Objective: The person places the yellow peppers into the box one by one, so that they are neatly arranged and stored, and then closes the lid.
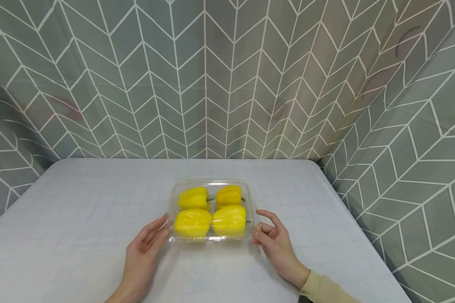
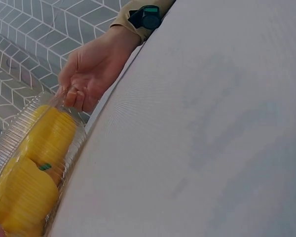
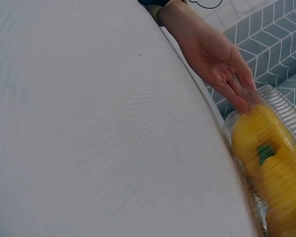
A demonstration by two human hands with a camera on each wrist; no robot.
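A clear plastic clamshell container with its lid down holds several yellow bell peppers with short green stems. My left hand grips its left edge near the front corner, thumb and fingertips on the rim. At the right edge, my right hand pinches the rim between thumb and curled fingers, the index finger reaching up the side. The left wrist view shows the right hand on the container's far end. Across the peppers in the right wrist view, the left hand's fingers meet the plastic.
The container sits over a table with a pale white cloth. Grey curtains with a white herringbone pattern hang behind the table and along both sides. A dark watch-like device is strapped at the right wrist over a beige sleeve.
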